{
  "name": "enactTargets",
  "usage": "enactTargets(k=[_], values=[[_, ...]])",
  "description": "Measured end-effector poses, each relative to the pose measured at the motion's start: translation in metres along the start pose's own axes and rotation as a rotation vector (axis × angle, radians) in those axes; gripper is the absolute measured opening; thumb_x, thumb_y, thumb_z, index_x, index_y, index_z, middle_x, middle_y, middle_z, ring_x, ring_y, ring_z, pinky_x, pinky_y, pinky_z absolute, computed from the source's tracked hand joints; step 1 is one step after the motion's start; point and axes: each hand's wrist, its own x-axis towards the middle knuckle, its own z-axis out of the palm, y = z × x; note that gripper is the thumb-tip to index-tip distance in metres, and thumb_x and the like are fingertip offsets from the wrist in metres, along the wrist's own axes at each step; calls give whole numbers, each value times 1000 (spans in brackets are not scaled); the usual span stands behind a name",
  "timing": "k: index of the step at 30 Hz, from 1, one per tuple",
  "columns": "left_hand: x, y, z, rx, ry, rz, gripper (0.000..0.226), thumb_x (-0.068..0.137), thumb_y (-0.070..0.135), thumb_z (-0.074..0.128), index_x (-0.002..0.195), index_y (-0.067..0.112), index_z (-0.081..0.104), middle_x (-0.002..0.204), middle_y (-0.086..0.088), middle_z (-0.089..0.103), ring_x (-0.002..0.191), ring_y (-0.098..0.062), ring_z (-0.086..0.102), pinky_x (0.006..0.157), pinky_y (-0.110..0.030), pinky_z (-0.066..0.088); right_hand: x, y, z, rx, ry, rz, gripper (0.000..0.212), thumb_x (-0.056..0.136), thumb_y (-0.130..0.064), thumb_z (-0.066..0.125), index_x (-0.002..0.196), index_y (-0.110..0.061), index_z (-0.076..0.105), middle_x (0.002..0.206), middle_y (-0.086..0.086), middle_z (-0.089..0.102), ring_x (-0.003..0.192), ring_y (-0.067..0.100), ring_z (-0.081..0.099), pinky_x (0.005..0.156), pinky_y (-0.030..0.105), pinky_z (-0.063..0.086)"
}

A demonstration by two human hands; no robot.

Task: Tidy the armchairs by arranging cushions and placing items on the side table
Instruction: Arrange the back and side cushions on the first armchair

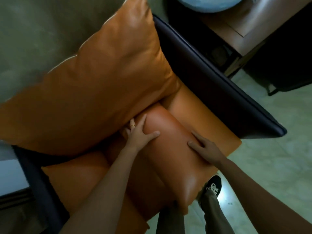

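A long orange bolster cushion lies on the orange seat of a dark-framed armchair. My left hand grips its far left side, fingers tucked between it and the big orange back cushion, which leans against the chair's back. My right hand presses on the bolster's right side, thumb on top. Both hands hold the bolster between them.
A wooden side table stands at the upper right beyond the chair's arm, with a pale blue round object on it. My shoe and trouser leg stand on the light tiled floor by the seat's front.
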Motion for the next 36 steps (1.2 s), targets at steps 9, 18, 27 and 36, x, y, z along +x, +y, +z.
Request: enactTargets(k=[9, 18, 27, 36], values=[[24, -28, -7, -12, -39, 18, 110, 67, 76, 72, 153, 58, 5, 166, -4, 3, 149, -45, 3, 118, -62, 18, 44, -33, 4, 39, -128, 37, 84, 82, -79, 54, 155, -50, 25, 163, -8, 31, 143, 20, 39, 102, 28, 35], [-21, -39, 44, -125, 55, 133, 109, 68, 65, 80, 153, 59, 11, 165, 19, -15, 154, -30, -2, 120, -56, 21, -5, 9, 12, 83, -93, 21, 74, 85, -71, 60, 149, -63, 24, 161, -12, 32, 130, 9, 45, 100, 24, 39], [-67, -26, 105, -49, -41, 178, 114, 67, 71, 78, 149, 64, 0, 161, 22, -28, 152, -33, -19, 117, -66, 16, -53, 66, -1, 91, -2, 108, 74, 85, -72, 56, 151, -60, 23, 163, -9, 30, 143, 21, 40, 107, 31, 36], [-8, 11, 49, 356, -35, 161, 109, 64, 84, 67, 153, 56, 10, 169, 3, -1, 153, -38, -5, 115, -72, 6, -87, 109, 26, -126, 238, 55, 84, 78, -93, 31, 153, -56, 22, 161, -11, 35, 146, 20, 35, 120, 56, 21]])
